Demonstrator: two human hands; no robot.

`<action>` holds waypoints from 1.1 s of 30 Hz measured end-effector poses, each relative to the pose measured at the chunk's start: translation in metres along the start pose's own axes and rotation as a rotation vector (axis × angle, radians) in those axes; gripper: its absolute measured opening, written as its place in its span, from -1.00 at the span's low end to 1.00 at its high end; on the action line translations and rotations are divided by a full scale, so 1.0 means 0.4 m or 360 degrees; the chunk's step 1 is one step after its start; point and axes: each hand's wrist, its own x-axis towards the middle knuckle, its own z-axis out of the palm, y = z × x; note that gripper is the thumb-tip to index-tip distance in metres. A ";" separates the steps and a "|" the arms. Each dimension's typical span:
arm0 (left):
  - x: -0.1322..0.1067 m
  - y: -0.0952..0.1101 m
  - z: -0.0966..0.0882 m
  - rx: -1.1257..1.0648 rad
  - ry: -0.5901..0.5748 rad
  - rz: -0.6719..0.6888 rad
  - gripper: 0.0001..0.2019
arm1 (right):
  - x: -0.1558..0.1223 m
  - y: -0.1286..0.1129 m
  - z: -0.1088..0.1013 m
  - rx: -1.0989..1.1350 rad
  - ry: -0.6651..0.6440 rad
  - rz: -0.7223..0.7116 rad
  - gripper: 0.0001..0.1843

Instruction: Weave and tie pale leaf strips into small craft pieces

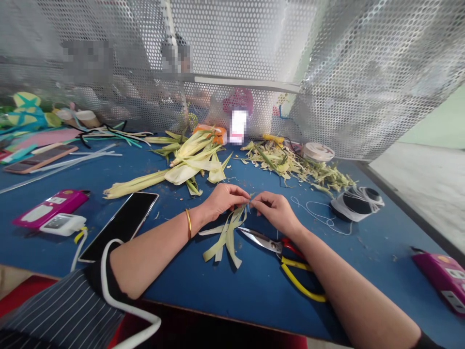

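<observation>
My left hand (223,199) and my right hand (274,209) meet over the blue table (254,286), both pinching the top of a bunch of pale green leaf strips (227,236). The strips fan down toward me on the table. A gold bangle sits on my left wrist. Yellow-handled scissors (286,259) lie shut just under my right forearm, blade pointing left toward the strips.
A pile of whole leaves (181,167) lies behind my hands and leaf scraps (298,167) at the back right. A white thread spool (356,202) with loose thread is right. A black phone (121,224) and pink devices (51,207) are left. Perforated screens enclose the back.
</observation>
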 end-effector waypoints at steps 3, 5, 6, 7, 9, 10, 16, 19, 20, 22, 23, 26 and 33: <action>0.002 -0.002 -0.001 0.0060 0.0014 0.0019 -0.84 | 0.001 0.005 0.000 0.0005 0.0242 -0.0046 -0.81; 0.004 -0.006 -0.003 0.0118 0.0016 0.0079 -0.87 | 0.002 0.009 0.003 0.0149 0.0266 -0.0048 -0.67; 0.006 -0.009 -0.004 0.0144 0.0010 0.0128 -0.89 | 0.003 0.011 0.005 0.0247 0.0198 -0.0035 -0.60; 0.008 -0.012 -0.005 0.0167 -0.0002 0.0185 -0.90 | 0.003 0.014 0.008 0.0329 0.0101 -0.0019 -0.56; 0.011 -0.018 -0.007 0.0222 -0.0024 0.0303 -0.90 | 0.003 0.021 0.017 0.0396 -0.0077 0.0003 -0.52; 0.012 -0.021 -0.008 0.0265 -0.0026 0.0353 -0.90 | 0.003 0.025 0.021 0.0380 -0.0126 0.0001 -0.51; 0.007 -0.023 -0.013 0.0574 0.0015 0.0552 -0.84 | 0.006 0.043 0.031 0.0191 -0.0104 -0.0042 -0.52; 0.005 -0.019 -0.012 0.0635 0.0016 0.0590 -0.83 | 0.007 0.042 0.030 0.0103 -0.0117 -0.0044 -0.53; 0.005 -0.018 -0.012 0.0626 0.0016 0.0585 -0.84 | 0.007 0.040 0.029 0.0068 -0.0119 -0.0054 -0.52; 0.006 -0.016 -0.012 0.0573 0.0009 0.0553 -0.85 | 0.007 0.036 0.028 0.0015 -0.0139 -0.0079 -0.51; 0.007 -0.015 -0.011 0.0544 0.0005 0.0535 -0.85 | 0.007 0.035 0.028 0.0009 -0.0153 -0.0087 -0.51; 0.005 -0.012 -0.009 0.0565 0.0025 0.0506 -0.85 | 0.006 0.034 0.027 0.0018 -0.0179 -0.0079 -0.55; -0.001 -0.018 -0.002 0.1116 0.0154 0.0708 -0.78 | 0.006 0.032 0.023 -0.0001 -0.0106 0.0008 -0.68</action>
